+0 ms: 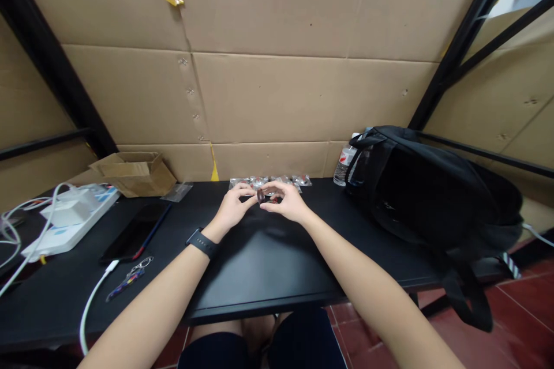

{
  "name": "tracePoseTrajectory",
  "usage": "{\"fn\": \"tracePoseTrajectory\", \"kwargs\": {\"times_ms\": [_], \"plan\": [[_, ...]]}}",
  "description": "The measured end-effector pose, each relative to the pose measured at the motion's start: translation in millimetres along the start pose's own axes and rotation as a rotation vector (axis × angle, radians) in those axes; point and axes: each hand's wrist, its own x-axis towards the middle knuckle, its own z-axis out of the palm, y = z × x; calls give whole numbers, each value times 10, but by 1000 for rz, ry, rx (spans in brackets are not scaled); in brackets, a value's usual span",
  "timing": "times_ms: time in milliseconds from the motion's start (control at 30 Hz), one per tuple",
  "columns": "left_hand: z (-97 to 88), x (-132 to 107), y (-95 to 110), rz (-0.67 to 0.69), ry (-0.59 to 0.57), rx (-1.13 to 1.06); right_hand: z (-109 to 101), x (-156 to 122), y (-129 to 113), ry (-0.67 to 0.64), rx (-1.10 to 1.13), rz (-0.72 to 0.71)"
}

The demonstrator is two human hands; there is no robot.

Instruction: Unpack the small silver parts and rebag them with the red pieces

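Above the middle of the black table [259,271], a small dark brown round piece [260,196] is held between my two hands. My left hand [234,204] pinches it from the left, and a dark watch sits on that wrist. From the right, my right hand [289,200] grips it with thumb and fingers curled. Its exact kind is too small to tell, and the fingers hide part of it. Just behind my hands lies a row of several small clear plastic packets [302,180] with reddish contents.
On the right, a black backpack [433,196] leans beside a water bottle [343,166]. At left are an open cardboard box [141,176], a power strip [71,230] with white cables, a phone [136,232] and a keychain [130,278]. A cardboard wall [268,98] closes off the back.
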Motion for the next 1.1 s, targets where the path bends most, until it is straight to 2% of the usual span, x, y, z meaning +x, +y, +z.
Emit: {"fn": "tracePoseTrajectory", "kwargs": {"times_ms": [200,500,667,833,967,1100], "plan": [[-19,-28,57,-12,22,123,42,9,36,45,94,70],[-24,-87,298,-24,77,322,82,12,127,29,197,203],[-2,-98,318,-19,87,362,46,47,189,27,-3,115],[-48,-73,264,48,-8,303,41,17,175,-17,-107,161],[-74,-61,257,60,-24,224,5,-1,151,-62,-300,99],[-24,-90,252,63,-184,354,-5,8,133,-105,-310,100]]}}
